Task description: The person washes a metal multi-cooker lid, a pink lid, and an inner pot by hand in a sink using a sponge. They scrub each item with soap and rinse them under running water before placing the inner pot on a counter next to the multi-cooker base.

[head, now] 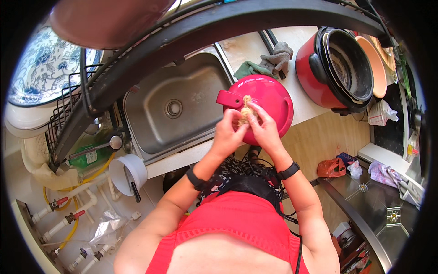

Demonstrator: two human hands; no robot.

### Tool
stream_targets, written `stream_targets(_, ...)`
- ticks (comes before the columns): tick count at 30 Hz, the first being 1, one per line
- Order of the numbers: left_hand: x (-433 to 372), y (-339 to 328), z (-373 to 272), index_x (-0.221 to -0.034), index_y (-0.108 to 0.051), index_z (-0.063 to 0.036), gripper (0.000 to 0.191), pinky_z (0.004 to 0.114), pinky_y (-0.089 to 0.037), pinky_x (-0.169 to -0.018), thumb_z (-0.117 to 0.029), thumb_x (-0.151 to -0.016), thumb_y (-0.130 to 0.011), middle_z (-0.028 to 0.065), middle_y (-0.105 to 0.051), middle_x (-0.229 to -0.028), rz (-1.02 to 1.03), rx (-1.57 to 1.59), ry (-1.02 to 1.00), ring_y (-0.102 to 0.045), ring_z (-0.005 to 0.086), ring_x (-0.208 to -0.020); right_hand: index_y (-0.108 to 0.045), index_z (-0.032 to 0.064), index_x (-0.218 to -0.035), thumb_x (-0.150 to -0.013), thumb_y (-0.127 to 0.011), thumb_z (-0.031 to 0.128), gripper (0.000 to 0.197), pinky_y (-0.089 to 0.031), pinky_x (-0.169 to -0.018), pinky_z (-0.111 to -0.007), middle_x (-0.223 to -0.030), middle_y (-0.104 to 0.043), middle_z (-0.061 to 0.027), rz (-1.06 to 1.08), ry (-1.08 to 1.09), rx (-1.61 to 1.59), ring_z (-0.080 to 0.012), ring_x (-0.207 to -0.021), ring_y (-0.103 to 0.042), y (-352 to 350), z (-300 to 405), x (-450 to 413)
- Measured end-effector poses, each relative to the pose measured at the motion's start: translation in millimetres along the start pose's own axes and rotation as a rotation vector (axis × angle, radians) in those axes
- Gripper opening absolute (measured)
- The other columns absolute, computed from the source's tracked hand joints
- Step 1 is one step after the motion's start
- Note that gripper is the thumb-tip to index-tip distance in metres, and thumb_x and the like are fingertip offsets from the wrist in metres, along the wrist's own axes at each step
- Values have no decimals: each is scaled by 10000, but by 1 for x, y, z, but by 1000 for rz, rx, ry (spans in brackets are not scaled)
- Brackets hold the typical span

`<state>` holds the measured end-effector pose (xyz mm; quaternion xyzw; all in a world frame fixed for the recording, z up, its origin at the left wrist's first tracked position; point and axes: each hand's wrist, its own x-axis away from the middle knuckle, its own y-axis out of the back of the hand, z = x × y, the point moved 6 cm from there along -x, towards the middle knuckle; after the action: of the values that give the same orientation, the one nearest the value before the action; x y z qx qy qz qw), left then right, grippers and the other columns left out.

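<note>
A glossy red lid point(273, 92) with a raised handle piece rests at the counter edge, right of the steel sink point(202, 82). Over it, my left hand point(231, 132) and my right hand point(262, 126) both pinch a tan, fibrous scrubbing pad point(245, 114), one from each side. Their fingertips nearly meet on the pad. What lies beneath the lid is hidden. A green cloth point(251, 69) and a grey cloth point(280, 58) lie just behind the lid.
A red electric pressure cooker point(314, 75) stands uncovered on the counter at right. A black dish rack point(219, 25) arches over the sink. The white tub point(118, 174) with a black-handled tool is at lower left, near pipes and valves.
</note>
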<state>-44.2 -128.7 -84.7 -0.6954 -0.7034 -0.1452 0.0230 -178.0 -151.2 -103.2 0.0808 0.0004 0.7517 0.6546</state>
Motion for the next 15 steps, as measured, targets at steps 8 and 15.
stream_targets(8, -21, -7, 13, -1185, -548, -75, 637, 452, -319, -1029, -285, -634, -789, 123, -506, -1238, -174, -623, -393, -390, 338, -1201, -536, -6, -1110, -859, -638, 95, 290, -512, -719, -276, -975, -632, -125, -331, -89, 230, -167, -849, -622, 78, -7, -4)
stream_targets(15, -31, -28, 28, -1220, -575, -115, 603, 495, -197, -1091, -282, -665, -742, 50, -481, -1324, -282, -715, -436, -351, 315, -1254, -615, -2, -999, -794, -666, 44, 216, -501, -745, -356, -933, -630, -168, -126, 286, 563, -302, -844, -622, 28, 10, -13)
